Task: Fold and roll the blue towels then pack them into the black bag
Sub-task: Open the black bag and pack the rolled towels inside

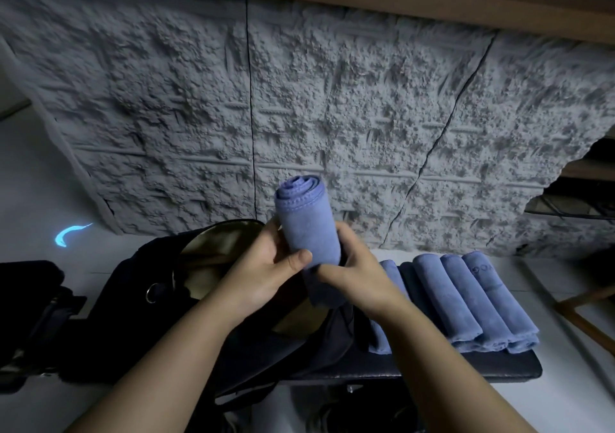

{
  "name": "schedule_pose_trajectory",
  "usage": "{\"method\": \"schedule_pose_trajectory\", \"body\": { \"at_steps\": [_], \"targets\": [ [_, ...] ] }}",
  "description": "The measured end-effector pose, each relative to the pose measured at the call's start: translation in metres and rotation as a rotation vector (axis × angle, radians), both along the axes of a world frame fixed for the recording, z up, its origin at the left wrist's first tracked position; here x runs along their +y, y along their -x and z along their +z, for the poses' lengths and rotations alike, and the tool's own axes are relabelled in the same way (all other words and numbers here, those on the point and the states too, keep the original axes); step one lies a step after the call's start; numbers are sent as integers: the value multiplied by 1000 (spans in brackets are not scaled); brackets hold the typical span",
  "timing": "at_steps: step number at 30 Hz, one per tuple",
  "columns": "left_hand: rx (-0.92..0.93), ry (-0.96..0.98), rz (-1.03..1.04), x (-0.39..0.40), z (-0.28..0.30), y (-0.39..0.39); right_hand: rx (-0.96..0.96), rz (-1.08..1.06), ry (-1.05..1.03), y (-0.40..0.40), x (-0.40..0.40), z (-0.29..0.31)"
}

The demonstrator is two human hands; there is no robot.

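Rolled towel (307,226): I see one blue towel wound into a tight roll, held nearly upright in the air, its spiral end facing up and away from me. It sits above the open mouth of the bag.
Left hand (266,272): I find it clasped on the roll's lower left side, thumb laid across the front of the cloth.
Right hand (352,272): clasped on the lower right side of the same roll, fingers curled round it, thumb pointing towards the left hand.
Black bag (139,299): lying open directly under my hands, tan lining showing inside, a metal ring on its near-left side. I cannot tell what it already contains.
Remaining towels (466,302): several blue rolls lie side by side to the right of the bag, touching one another, on a dark bench pad (466,367).
Backdrop: a rough grey textured panel (299,99) stands behind everything.
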State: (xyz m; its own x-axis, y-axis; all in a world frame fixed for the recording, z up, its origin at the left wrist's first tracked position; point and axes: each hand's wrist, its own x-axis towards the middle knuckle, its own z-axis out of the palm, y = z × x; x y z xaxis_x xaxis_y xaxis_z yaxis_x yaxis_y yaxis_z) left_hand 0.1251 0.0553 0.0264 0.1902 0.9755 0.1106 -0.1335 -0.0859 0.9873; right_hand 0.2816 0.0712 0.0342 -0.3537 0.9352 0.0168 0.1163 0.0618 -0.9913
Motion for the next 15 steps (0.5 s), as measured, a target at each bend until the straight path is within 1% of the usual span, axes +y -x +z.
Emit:
{"method": "schedule_pose_trajectory", "body": {
  "at_steps": [3,7,9,11,12,13,15],
  "targets": [
    [43,-10,38,-4,-4,13,-8,71,18,13,0,-4],
    [-11,7,72,-11,-11,19,-18,129,24,23,-1,-8],
    [-36,-4,132,-12,-13,19,-87,159,-1,26,-1,-13],
    [-46,7,206,-13,-16,20,-232,145,-85,26,1,-22],
    [1,1,253,-12,-18,22,-336,86,-164,24,3,-27],
    [97,-9,302,-12,-18,26,-446,-11,-266,21,5,-34],
    [361,-21,324,-10,-21,38,-665,-220,-466,11,7,-44]
  ]
}}
